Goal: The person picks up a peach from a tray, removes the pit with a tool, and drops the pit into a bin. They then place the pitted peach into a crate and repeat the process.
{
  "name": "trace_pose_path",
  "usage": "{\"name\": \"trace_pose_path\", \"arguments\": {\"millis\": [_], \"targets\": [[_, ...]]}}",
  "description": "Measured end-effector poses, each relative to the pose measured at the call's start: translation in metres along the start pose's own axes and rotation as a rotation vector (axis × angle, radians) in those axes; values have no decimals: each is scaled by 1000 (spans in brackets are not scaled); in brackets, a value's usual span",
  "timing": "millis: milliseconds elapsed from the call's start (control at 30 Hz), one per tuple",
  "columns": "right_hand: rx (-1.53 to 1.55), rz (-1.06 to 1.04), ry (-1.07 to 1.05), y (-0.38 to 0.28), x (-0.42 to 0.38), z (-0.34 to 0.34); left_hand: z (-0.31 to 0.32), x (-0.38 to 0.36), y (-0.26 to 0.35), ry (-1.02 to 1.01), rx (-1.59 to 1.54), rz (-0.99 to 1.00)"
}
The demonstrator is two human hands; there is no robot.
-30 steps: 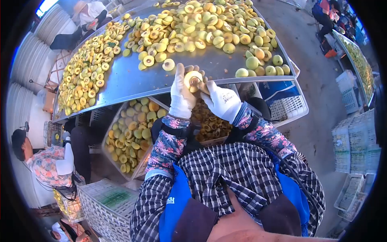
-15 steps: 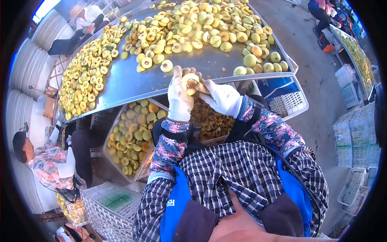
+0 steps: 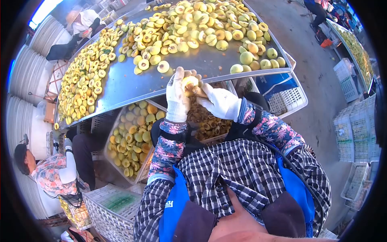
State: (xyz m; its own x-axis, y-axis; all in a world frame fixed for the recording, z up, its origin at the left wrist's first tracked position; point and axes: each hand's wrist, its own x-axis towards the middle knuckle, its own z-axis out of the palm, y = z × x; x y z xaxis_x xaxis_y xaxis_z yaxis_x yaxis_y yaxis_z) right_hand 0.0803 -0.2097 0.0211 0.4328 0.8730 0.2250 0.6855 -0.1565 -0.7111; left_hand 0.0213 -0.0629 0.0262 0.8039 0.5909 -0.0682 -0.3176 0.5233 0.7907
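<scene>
Just off the near edge of a metal table, my gloved left hand is closed round a yellow peach half, with its cut side up. My gloved right hand comes in from the right, fingers pinched on a small brown tool that meets the fruit. The tool's tip is hidden. Below my hands, a bin of brown pits and scraps shows partly. Left of it stands a crate of peaches, whole and halved.
Halved peaches heap the metal table, with several whole ones at its right corner. A white basket sits under that corner. Co-workers sit at the left and far left. Stacked crates stand right; another stands lower left.
The peach half has tipped in my left hand, and my right hand has shifted slightly down and left with the tool. The co-worker at the left has drawn a hand back from the table edge.
</scene>
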Motion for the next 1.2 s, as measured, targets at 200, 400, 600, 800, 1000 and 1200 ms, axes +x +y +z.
{"name": "trace_pose_path", "arguments": {"millis": [200, 400, 600, 800, 1000, 1200], "targets": [[974, 475, -345, -13, -3, -10, -3, -2, 2, -92, -30, -80], [1425, 628, -437, -19, 0, -1, -6, -1, 2, 10, -331, -241], [1849, 640, -664, 5, 4, 20, -24, -2, -1, 33, -16, -74], [1780, 622, -696, 4, -4, 41, -87, -13, 27, 207, 723, 321], [1118, 875, -482, 12, -16, 43, -275, -2, 71, 510, 1069, 122], [1036, 941, -479, 27, -26, 63, -405, 70, -44, 672, 1069, -105]]}}
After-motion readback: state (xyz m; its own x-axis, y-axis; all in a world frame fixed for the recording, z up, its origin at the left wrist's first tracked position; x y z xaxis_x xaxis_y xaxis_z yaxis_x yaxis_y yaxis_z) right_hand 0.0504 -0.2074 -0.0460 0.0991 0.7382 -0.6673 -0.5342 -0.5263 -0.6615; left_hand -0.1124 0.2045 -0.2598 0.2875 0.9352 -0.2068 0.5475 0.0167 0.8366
